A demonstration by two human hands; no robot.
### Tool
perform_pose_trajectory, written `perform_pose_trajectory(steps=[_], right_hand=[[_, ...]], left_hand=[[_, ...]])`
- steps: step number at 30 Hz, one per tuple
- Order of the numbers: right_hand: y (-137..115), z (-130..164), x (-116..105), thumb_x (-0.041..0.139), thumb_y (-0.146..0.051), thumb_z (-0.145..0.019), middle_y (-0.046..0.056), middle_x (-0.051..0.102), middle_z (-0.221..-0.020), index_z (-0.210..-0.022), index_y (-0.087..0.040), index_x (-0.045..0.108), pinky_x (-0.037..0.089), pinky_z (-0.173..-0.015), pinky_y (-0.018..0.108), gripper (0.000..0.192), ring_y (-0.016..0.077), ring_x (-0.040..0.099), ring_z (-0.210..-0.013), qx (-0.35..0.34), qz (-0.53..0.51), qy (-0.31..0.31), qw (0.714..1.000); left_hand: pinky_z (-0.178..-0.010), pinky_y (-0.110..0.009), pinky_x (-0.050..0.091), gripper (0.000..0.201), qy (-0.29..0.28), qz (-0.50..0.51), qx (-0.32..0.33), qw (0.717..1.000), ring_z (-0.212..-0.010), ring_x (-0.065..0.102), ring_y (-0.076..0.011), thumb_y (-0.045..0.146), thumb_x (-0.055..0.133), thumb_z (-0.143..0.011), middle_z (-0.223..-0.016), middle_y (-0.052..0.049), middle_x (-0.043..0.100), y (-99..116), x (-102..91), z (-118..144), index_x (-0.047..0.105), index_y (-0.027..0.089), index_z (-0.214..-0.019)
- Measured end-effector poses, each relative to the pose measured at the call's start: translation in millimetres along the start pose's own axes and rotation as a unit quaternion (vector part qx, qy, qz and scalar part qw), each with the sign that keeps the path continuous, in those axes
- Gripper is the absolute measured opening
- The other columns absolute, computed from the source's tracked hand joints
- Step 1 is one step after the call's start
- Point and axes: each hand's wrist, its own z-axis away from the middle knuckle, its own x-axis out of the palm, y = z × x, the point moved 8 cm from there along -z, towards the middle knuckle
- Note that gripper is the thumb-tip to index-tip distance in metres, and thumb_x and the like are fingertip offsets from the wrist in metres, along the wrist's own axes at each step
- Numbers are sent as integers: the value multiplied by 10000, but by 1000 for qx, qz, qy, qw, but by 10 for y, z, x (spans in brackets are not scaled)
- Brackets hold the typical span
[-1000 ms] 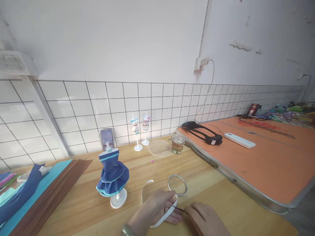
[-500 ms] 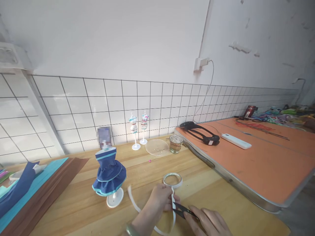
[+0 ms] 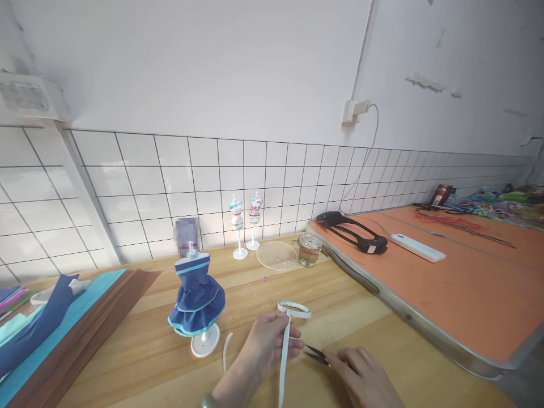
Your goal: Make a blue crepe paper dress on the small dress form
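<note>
My left hand (image 3: 263, 345) pinches a narrow white tape (image 3: 284, 365) between thumb and fingers. One end of it runs up to the tape roll (image 3: 304, 313), tilted just beyond the fingertips; the other hangs down toward me. In my right hand (image 3: 363, 377) is a pair of small black scissors (image 3: 315, 355), blades slightly apart and pointing left. The blade tips are close to my left fingers and a little to the right of the tape. A loose curved strip (image 3: 226, 348) lies left of my left wrist, partly hidden by the forearm.
A blue ruffled doll dress (image 3: 198, 303) is on a white stand at left, beside brown (image 3: 106, 323) and turquoise (image 3: 91, 309) fabric. Two small mannequins (image 3: 237, 218), a clear disc (image 3: 276, 256) and a glass jar (image 3: 310, 250) stand behind. An orange board (image 3: 446, 294) borders the right.
The scissors have moved from across the tape to its right, away from it. The roll has tipped up, and the tape now hangs straighter. The view has shifted slightly left.
</note>
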Motion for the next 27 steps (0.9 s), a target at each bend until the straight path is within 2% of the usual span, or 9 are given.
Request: perform_pose_trajectory(steps=[6, 9, 12, 16, 18, 20, 22, 25, 27], right_hand=[[136, 37, 158, 516, -100, -817, 60, 677, -880, -1165, -253, 577, 523, -661, 289, 385, 200, 643, -755, 57, 2, -55, 997], [130, -11, 102, 525, -164, -844, 62, 682, -897, -1144, -267, 590, 536, -665, 297, 324, 205, 654, -767, 87, -13, -55, 995], [55, -120, 17, 586, -326, -836, 67, 680, -996, -1141, -289, 589, 546, -737, 325, 307, 231, 653, -875, 95, -54, -54, 992], [15, -318, -38, 484, -289, -902, 71, 663, -1049, -1094, -265, 587, 526, -819, 320, 219, 211, 621, -970, 113, -120, -14, 986], [23, -442, -52, 470, -238, -898, 91, 647, -1065, -1117, -236, 561, 505, -842, 363, 238, 226, 597, -993, 110, -116, 24, 987], [21, -586, -37, 484, -182, -874, 102, 638, -1081, -1129, -218, 552, 477, -853, 398, 267, 241, 578, -1004, 99, -101, 33, 989], [-1, -739, 27, 491, -145, -861, 92, 649, -1060, -1092, -217, 574, 464, -834, 386, 257, 239, 577, -989, 90, -108, -12, 990], [-75, -922, 107, 445, -144, -893, 40, 685, -911, -980, -245, 620, 448, -792, 348, 221, 205, 606, -882, 70, -138, -105, 982], [-119, -1013, 106, 426, -130, -899, 13, 688, -851, -944, -265, 633, 423, -810, 346, 252, 188, 610, -840, 48, -141, -133, 980]], left_hand=[[-497, -217, 403, 221, 0, -33, 43, 999, -431, 501, -91, 289, 700, -672, -435, 24, 540, 6, -135, -120, 576, 136, -571], [-470, -220, 347, 239, 8, -58, 58, 997, -418, 468, -99, 338, 730, -641, -399, 30, 520, -9, -189, -165, 627, 126, -600], [-471, -219, 319, 238, 14, -81, 72, 994, -422, 443, -91, 345, 727, -648, -422, 32, 524, -13, -197, -174, 650, 125, -597], [-459, -203, 312, 202, 8, -103, 69, 992, -419, 423, -75, 300, 722, -653, -448, 48, 518, -24, -161, -159, 633, 140, -569], [-460, -198, 336, 192, 4, -112, 62, 992, -412, 444, -74, 293, 707, -667, -442, 52, 519, -30, -142, -144, 619, 146, -581], [-448, -199, 358, 193, -3, -123, 55, 991, -405, 489, -84, 311, 686, -684, -444, 48, 535, -33, -120, -120, 604, 151, -615], [-426, -200, 371, 212, -13, -136, 50, 989, -408, 541, -100, 344, 670, -691, -469, 38, 564, -30, -98, -83, 582, 157, -648], [-404, -202, 392, 263, -26, -156, 48, 986, -415, 590, -118, 409, 647, -697, -521, 30, 589, -11, -93, -15, 541, 168, -689], [-379, -202, 384, 312, -30, -168, 49, 984, -391, 583, -114, 478, 603, -711, -565, 24, 601, 11, -129, 20, 523, 177, -729]])
